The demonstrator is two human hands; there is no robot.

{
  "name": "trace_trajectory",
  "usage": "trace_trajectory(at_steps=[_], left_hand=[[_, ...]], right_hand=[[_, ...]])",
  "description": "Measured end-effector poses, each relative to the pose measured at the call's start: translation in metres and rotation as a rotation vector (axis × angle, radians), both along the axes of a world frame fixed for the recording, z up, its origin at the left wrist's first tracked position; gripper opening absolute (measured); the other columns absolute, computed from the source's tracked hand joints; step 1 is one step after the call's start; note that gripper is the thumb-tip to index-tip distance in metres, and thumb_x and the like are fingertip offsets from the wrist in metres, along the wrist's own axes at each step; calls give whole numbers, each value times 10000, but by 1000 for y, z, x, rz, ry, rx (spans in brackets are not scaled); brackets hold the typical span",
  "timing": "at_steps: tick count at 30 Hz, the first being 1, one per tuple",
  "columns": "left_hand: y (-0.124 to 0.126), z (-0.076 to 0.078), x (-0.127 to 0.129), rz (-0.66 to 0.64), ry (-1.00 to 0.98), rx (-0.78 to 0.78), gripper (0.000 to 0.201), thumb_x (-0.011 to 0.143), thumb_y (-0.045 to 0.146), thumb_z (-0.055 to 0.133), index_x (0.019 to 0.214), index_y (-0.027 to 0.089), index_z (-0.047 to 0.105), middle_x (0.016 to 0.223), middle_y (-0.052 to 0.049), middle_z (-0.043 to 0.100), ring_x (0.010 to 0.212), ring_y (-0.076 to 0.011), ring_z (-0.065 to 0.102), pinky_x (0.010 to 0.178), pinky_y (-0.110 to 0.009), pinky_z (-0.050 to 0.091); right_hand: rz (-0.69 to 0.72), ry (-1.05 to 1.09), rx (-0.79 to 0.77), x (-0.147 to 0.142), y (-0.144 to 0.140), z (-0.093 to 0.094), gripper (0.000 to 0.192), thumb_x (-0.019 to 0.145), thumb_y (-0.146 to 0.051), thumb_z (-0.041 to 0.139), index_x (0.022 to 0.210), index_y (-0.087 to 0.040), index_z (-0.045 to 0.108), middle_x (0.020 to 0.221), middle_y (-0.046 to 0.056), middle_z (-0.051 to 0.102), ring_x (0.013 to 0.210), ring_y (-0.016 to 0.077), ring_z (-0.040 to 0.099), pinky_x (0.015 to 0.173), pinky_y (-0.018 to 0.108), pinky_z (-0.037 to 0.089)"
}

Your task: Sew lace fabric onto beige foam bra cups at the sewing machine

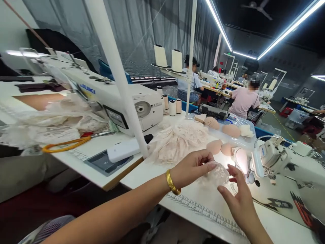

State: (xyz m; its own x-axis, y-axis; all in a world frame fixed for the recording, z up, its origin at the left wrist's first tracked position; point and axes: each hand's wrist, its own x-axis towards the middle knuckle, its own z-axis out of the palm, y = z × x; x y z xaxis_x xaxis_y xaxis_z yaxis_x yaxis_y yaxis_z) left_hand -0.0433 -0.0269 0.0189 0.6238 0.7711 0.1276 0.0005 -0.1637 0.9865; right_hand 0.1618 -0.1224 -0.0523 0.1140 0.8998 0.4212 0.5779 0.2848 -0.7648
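Observation:
My left hand (194, 167), a gold bangle on its wrist, pinches the edge of a sheer white lace piece (218, 174) between thumb and fingers. The lace hangs over the white table just right of that hand. Close to the lace's right edge is my right hand (238, 195), its thumb and fingers spread apart; whether a fingertip brushes the lace I cannot tell. Behind my hands lie a heap of pale lace (180, 139) and beige moulded cups (214, 146). A lit sewing machine (269, 157) stands to the right.
Thread snips (280, 203) and red-handled tools (302, 210) lie at the right. A ruler tape (203, 211) runs along the table's front edge. At left stand another sewing machine (119, 95) and orange-handled scissors (66, 145). White poles rise between; people sit sewing farther back.

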Motion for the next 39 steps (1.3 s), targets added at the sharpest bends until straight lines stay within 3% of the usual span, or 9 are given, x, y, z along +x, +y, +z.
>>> trace_trajectory(at_steps=[4,8,11,14,18,24,32,35,39], left_hand=[[-6,-10,10,-25,-160,-225,428,673,432,835,744,172,502,766,9,593,638,-94,502,563,-215,408],[-8,-24,16,-38,-162,-327,438,619,417,867,833,154,589,699,33,559,600,-80,463,544,-207,352],[-11,-31,18,-22,-164,-325,418,636,441,844,826,151,610,715,29,561,624,-88,466,564,-215,340],[-13,-35,18,-38,-145,-298,415,641,449,830,843,156,617,742,22,574,664,-109,486,595,-229,356],[-11,-39,17,-49,-70,-272,424,644,468,821,723,167,534,624,69,447,598,-88,394,563,-214,294],[-12,-44,28,-31,-170,-350,460,651,450,818,722,189,445,672,57,496,621,-92,414,590,-217,302],[-17,-43,40,59,-42,-208,402,669,452,788,904,169,626,856,2,587,835,-173,499,749,-278,372],[-19,-41,41,-12,-28,-209,415,671,469,785,898,169,609,871,-5,596,846,-181,516,755,-284,381],[-20,-38,42,-46,-17,-151,409,678,465,777,909,177,601,877,0,599,831,-178,525,747,-280,397]], right_hand=[[-9,442,-143,-13,1,-1,373,969,-545,569,1195,-249,566,828,11,627,732,178,607,643,290,516],[33,683,-206,-14,-10,1,443,954,-656,512,1157,-264,555,840,7,626,699,170,586,630,290,485],[27,587,-173,-22,-21,-2,542,867,-675,641,1218,-277,530,943,17,636,771,182,595,684,307,492],[-66,480,-165,-28,-26,-5,405,862,-569,714,1070,-257,561,871,-12,590,766,166,559,703,286,478],[-103,547,-164,-21,-22,-6,314,909,-534,663,968,-242,566,818,-16,564,732,162,527,657,266,457],[-65,663,-226,-2,-12,-12,365,864,-569,700,828,-225,584,762,-31,518,710,144,464,655,249,414],[-154,544,-131,10,-13,-7,361,948,-590,578,920,-237,643,998,34,655,864,185,558,804,319,465],[-56,545,-181,9,-12,-4,366,959,-587,562,1055,-246,650,1123,59,661,993,214,584,905,366,467],[119,568,-234,7,-7,-2,304,900,-521,689,1011,-244,635,913,7,623,863,181,557,809,315,459]])
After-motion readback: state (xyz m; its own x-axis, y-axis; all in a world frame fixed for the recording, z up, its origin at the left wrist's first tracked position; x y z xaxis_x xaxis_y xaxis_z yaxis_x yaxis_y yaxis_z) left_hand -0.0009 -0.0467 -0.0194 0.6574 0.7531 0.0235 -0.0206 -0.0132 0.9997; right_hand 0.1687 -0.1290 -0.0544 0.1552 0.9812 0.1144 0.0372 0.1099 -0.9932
